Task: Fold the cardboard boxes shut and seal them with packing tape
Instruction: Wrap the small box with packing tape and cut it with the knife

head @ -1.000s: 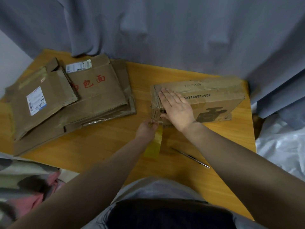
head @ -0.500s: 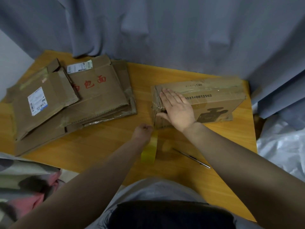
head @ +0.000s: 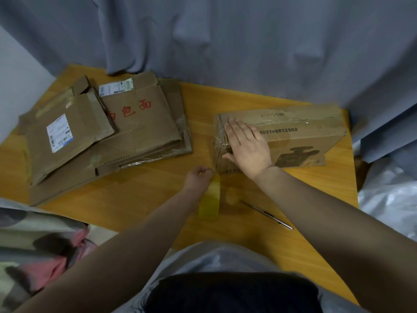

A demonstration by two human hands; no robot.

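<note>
A closed brown cardboard box (head: 300, 136) with a printed number and a dark pictogram lies on the right of the wooden table (head: 144, 190). Clear tape wrinkles over its left end. My right hand (head: 246, 147) lies flat on that left end, fingers straight, thumb at the near corner. My left hand (head: 199, 177) sits just in front of the box's near left corner, fingers curled, pinching a yellowish roll of packing tape (head: 209, 199) that hangs toward me. A thin strip of tape runs from the roll up to the box.
Several flattened cardboard boxes (head: 106, 134) are stacked on the table's left half, one with red characters. A thin metal pen-like tool (head: 266, 214) lies on the table near my right forearm. Grey curtain hangs behind; white plastic sheeting (head: 388, 193) lies off the right edge.
My left hand has drawn the tape roll away from the box's left end, toward me and slightly left. My right hand has stayed pressed on the box.
</note>
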